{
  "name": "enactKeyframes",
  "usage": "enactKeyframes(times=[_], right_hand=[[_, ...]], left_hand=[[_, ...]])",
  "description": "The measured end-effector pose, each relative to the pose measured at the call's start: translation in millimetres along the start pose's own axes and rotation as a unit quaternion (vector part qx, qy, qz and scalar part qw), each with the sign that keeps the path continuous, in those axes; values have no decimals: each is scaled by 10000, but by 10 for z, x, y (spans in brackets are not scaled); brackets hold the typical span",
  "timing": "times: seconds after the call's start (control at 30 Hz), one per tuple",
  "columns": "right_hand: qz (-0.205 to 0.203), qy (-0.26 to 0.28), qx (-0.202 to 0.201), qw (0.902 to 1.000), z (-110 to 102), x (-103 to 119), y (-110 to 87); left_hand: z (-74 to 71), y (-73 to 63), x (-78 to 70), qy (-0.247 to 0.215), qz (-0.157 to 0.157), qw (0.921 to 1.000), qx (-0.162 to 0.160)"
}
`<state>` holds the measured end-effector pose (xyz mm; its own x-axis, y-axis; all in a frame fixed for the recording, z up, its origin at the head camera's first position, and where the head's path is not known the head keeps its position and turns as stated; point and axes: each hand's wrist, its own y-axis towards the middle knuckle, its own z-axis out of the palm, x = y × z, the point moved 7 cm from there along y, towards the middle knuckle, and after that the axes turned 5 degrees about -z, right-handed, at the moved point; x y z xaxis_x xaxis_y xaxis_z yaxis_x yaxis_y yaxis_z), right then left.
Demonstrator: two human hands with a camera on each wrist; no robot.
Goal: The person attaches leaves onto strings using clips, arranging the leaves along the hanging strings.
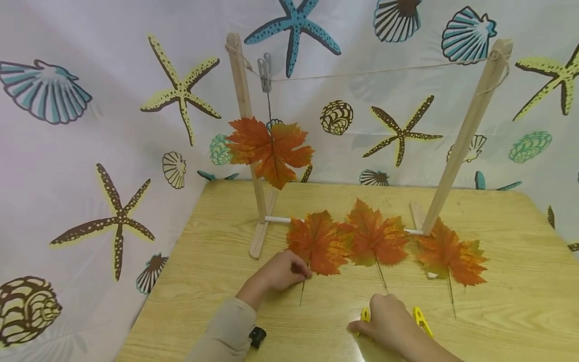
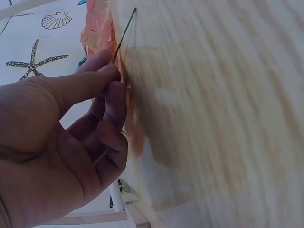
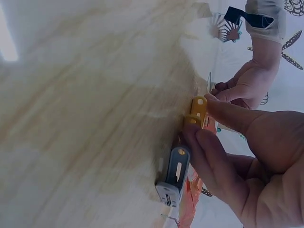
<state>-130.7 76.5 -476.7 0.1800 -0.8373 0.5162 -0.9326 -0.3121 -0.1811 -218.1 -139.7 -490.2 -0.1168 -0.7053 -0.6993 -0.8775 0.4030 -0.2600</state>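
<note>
My left hand (image 1: 282, 271) pinches the thin stem (image 2: 124, 34) of an artificial maple leaf (image 1: 318, 244) between thumb and fingers, just below the orange blade on the table. To the right, my right hand (image 1: 391, 322) holds a yellow clothespin (image 3: 199, 108) low over the tabletop, thumb on one side and fingers on the other. A grey clothespin (image 3: 176, 168) lies beside those fingers in the right wrist view. Another yellow clothespin (image 1: 422, 322) is just right of that hand. Two more orange leaves, a middle one (image 1: 375, 236) and a right one (image 1: 452, 254), lie with stems toward me.
A wooden frame stands behind the leaves, with a left post (image 1: 240, 85) and a right post (image 1: 468, 130). String (image 1: 362, 74) runs between their tops. A grey clothespin (image 1: 265, 75) on it holds a hanging maple leaf (image 1: 271, 151). Patterned cloth covers the wall behind the table (image 1: 181, 301).
</note>
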Motion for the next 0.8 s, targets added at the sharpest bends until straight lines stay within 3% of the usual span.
enactKeyframes(times=[0.17,0.37,0.6,0.8], right_hand=[[96,-371,-11,9993,-27,30,-25],[-107,-264,41,9996,-2,69,-34],[-26,-298,285,9991,47,43,-50],[-622,5,49,9981,45,91,-57]], left_hand=[[-32,4,-80,324,17,9994,-114],[-49,9,-112,688,38,9970,-343],[-34,24,-88,647,197,9958,-617],[-18,23,-90,682,386,9940,-761]])
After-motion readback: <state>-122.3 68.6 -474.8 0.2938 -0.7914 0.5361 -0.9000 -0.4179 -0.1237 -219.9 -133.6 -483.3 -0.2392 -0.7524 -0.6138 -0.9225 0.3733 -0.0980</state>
